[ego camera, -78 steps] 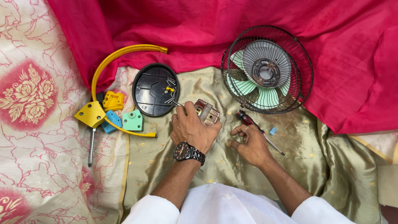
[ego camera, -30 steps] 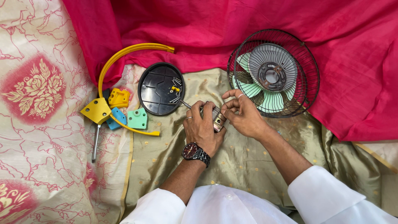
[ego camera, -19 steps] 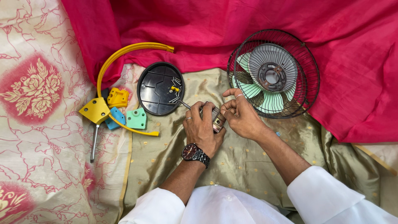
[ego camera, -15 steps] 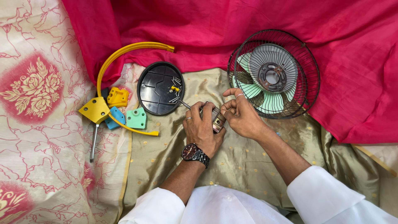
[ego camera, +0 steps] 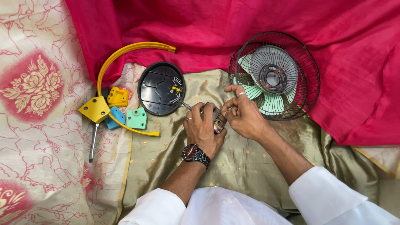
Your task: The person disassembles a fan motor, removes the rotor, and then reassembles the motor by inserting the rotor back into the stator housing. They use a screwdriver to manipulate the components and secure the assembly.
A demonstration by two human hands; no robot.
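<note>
I see a wide pink cloth (ego camera: 258, 25) above both hands and a gold satin cloth (ego camera: 233, 166) under them. Up and right of the right hand (ego camera: 246, 118) lies a black wire fan cage (ego camera: 310, 79) with pale green blades (ego camera: 273, 104) inside. Up and left of the left hand (ego camera: 204, 131) lies a round black base plate (ego camera: 156, 89) with loose screws (ego camera: 175, 98) on it, and further left a curved yellow bracket (ego camera: 121, 54) with small yellow, blue and green plastic pieces (ego camera: 135, 118).

The small metal motor block (ego camera: 217, 118) sits between the two hands. The grip of the left hand is clenched around it from the left and below. A thin shaft (ego camera: 186, 106) points from the block up-left toward the base plate, so its long axis runs that way. The right hand touches the block from the right with pinched fingertips (ego camera: 225, 112); whether it grasps something small there, I cannot tell. Both hands are equally near.
</note>
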